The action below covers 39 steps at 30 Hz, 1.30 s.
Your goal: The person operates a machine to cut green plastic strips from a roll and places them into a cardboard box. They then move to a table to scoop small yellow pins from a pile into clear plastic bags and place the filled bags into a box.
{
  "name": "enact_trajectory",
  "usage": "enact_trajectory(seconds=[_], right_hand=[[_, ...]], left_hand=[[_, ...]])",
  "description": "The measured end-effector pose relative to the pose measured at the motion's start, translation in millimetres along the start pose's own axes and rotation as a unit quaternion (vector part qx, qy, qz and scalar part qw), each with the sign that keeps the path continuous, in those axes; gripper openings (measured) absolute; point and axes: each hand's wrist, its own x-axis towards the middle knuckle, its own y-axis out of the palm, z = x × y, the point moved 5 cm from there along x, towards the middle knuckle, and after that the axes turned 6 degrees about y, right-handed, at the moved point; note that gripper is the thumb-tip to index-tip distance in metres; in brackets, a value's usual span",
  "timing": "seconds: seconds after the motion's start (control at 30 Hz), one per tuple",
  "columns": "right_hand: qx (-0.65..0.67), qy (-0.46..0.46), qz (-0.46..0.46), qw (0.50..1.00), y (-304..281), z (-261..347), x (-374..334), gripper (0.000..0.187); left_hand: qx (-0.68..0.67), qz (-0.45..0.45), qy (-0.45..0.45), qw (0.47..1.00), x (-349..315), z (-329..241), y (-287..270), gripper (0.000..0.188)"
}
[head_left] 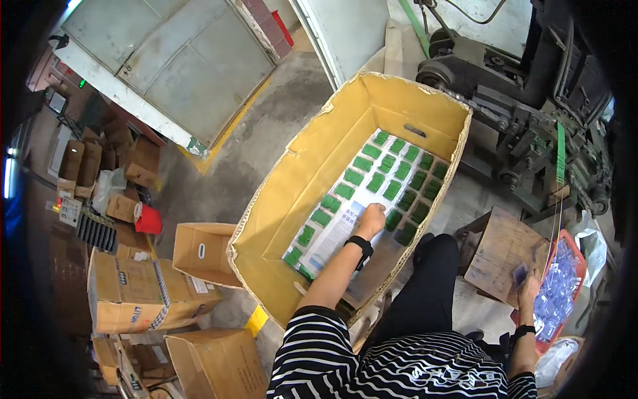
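My left hand [372,220] is closed over a printed white and blue sheet [337,231] inside a large open cardboard box [274,209]. Whether its fingers pinch the sheet or something small is hidden. Around the sheet, rows of small green bundles [353,176] lie on the white layer in the box. Down at the right, my right hand [530,287] is closed on a small flat bluish packet [520,274]. That hand is beside a red plastic basket [579,256] heaped with clear bluish-purple packets [555,292].
A wooden board [508,249] stands between the box and the basket. Dark machinery [492,100] with a green strip [561,153] rises behind at the right. Cardboard cartons [136,286] and a small open box [205,253] stand at the left, before grey metal doors [193,66].
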Motion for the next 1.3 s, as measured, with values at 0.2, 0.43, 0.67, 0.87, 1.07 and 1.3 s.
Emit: enact_trajectory(seconds=[0.2,0.43,0.67,0.87,1.07,1.3], right_hand=[[0.107,0.036,0.075,0.991,3.5,-0.4,-0.7,0.021],[0.069,-0.065,-0.024,0.995,-7.6,-4.8,-4.7,0.011],[0.308,0.215,-0.193,0.906,-94.1,-97.8,19.5,0.009],[0.737,0.098,0.009,0.669,-252.1,-14.3,61.4,0.008],[0.519,-0.031,0.138,0.843,-253.2,55.5,109.8,0.019],[0.161,-0.004,0.048,0.986,-211.6,37.3,245.5,0.074]], left_hand=[[0.068,0.073,-0.001,0.995,8.1,-15.3,-0.2,0.033],[-0.061,0.047,0.136,0.988,68.7,-166.6,-97.2,0.028],[-0.253,0.163,0.274,0.914,-11.7,-442.1,-56.2,0.029],[-0.368,0.382,0.219,0.819,-77.8,-475.7,100.3,0.062],[-0.585,0.23,-0.004,0.777,-98.8,-416.2,160.4,0.025],[-0.464,0.448,-0.207,0.735,-148.7,-300.6,209.5,0.046]])
